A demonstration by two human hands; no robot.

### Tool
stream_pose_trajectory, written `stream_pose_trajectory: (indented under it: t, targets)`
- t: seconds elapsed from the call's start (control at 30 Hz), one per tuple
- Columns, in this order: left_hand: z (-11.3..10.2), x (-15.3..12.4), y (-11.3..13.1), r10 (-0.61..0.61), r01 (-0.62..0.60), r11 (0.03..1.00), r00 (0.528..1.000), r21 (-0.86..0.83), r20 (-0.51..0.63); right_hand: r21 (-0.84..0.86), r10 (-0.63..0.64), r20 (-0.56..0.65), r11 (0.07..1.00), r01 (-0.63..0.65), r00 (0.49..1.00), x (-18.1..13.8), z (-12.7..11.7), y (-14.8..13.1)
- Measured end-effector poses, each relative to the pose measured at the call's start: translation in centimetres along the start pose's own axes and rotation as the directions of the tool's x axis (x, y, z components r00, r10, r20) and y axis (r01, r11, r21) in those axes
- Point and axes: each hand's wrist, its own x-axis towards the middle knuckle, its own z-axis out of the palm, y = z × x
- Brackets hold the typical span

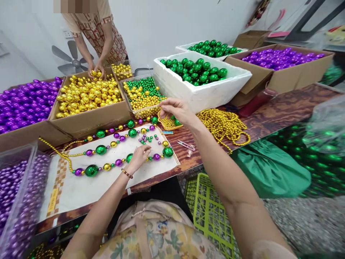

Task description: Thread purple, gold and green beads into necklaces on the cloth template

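Observation:
My right hand (176, 109) is raised above a small yellow tray (168, 124) of gold and green beads. Its thumb and fingertips pinch together; what they hold, if anything, is too thin to make out. Lower down, my left hand (139, 157), with a beaded bracelet on the wrist, is over the white cloth (78, 192). Its fingers are drawn together beside a bead strand (101, 150) of green, purple and gold balls, and I cannot make out what they grip. Loose small beads (147, 139) lie just beyond these fingertips. The strand loops across the cloth, with gold bead chain at its left end.
Boxes of purple balls (27, 102) and gold balls (88, 93) line the back, where a co-worker's hands (97, 71) handle gold balls. A white foam box (202, 90) holds green balls. Small scissors (185, 145) and a gold bead pile (223, 126) lie rightward.

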Motion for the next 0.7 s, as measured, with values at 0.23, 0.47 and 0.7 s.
stream_pose_trajectory:
  t: [0.23,0.47,0.7]
  targets:
    - [1.9,0.0,1.4,0.107,-0.133,0.955,0.988,0.264,0.110,-0.064,-0.031,0.045,0.997,0.034,0.998,-1.8,0.5,-2.4]
    - [3.5,-0.5,1.7,0.151,-0.185,0.893,0.982,0.411,0.115,-0.103,-0.043,0.040,0.994,0.047,0.998,-2.9,-0.5,-3.1]
    - [4.9,0.9,2.9,0.171,-0.193,0.866,0.981,0.462,0.090,-0.026,-0.083,0.000,0.996,0.083,0.997,-0.8,-0.2,-3.4]
